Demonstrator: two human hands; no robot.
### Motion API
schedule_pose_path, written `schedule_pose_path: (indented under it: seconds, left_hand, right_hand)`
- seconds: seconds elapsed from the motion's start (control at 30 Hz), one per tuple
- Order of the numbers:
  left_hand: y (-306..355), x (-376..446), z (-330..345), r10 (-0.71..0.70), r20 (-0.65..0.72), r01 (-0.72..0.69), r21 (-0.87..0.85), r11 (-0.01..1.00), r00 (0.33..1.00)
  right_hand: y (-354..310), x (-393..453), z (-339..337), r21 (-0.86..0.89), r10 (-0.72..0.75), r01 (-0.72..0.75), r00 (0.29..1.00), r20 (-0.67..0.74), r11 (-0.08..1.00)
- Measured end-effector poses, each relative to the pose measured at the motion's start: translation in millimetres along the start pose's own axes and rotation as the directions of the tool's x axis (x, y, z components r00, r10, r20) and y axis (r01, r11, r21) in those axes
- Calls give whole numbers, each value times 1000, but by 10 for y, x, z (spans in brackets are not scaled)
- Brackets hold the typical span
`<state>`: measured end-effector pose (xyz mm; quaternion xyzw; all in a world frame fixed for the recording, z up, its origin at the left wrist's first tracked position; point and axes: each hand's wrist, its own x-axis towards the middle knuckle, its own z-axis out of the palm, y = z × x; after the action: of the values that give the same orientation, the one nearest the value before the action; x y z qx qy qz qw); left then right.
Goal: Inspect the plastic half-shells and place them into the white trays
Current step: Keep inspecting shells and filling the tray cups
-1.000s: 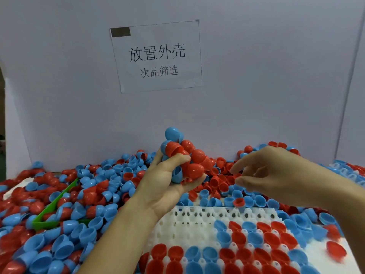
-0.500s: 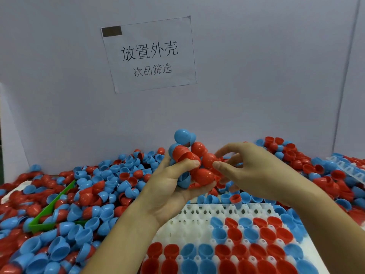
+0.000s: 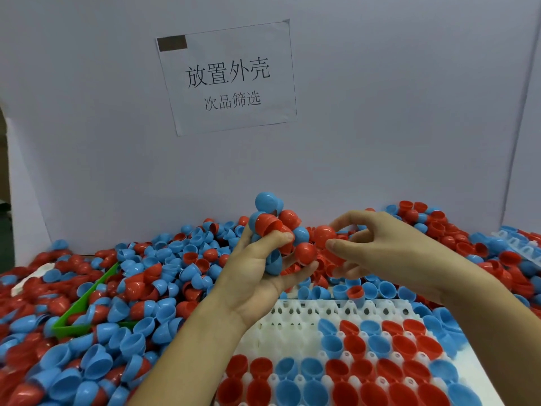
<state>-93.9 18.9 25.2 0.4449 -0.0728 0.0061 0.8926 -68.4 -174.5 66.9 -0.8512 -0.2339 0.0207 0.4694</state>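
Right now your left hand (image 3: 257,276) is curled round a tall, loose handful of shells (image 3: 273,227), thumb clamped across a red one and fingers cupped beneath, held up just behind the far edge of the white tray (image 3: 295,320). Your right hand (image 3: 389,247) reaches in beside that handful and pinches a single red shell (image 3: 323,236) between thumb and forefinger, the other fingers spread loosely behind it. The risk, as I judge it, sits at the top of the handful: the blue shell (image 3: 268,202) perched there looks barely held, and pulling the red one free could jog the stack and drop shells down. Anything that falls would land either in the mixed heap (image 3: 152,276) to the left of the tray, where it is lost among the rest, or into the tray itself, where it could settle in a pocket without being looked over or knock a seated shell askew. The tray's near rows already hold red and blue shells sitting open side up, while the pockets nearest your left wrist are bare, so a stray piece there would be easy to miss. A pinch on a smooth dome may also slip, so take a firm hold before you turn it. A green scoop (image 3: 87,303) lies half buried in the heap, well to the left of the tray. Behind the tray, on the grey board, a paper sign (image 3: 228,77) reads 放置外壳 in large characters and 次品筛选 in smaller ones beneath, with a dark strip at its top left corner.
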Motion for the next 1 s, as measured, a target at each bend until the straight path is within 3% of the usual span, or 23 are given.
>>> schedule_pose_path:
  seconds: [0.13, 0.3, 0.5, 0.73, 1.0]
  left_hand:
    - [-20, -4, 17, 0, -9, 1, 27, 1000, 1000]
    - [-108, -15, 54, 6, -24, -5, 30, 1000, 1000]
    - [-127, 2, 53, 39, -94, -34, 55, 998, 995]
    - [-82, 30, -1, 39, -174, -43, -19, 999, 984]
    - [-7, 33, -28, 40, -164, -46, -34, 998, 986]
  right_hand:
    - [-28, -22, -6, -64, -42, 43, 999, 17, 997]
    - [-93, -70, 60, -134, -196, 197, 980, 23, 971]
    - [-118, -85, 50, -148, -234, 230, 972, -8, 962]
    - [-70, -73, -35, -202, -211, 186, 971, -111, 961]
    - [-81, -59, 9, -196, -97, 97, 995, 8, 976]
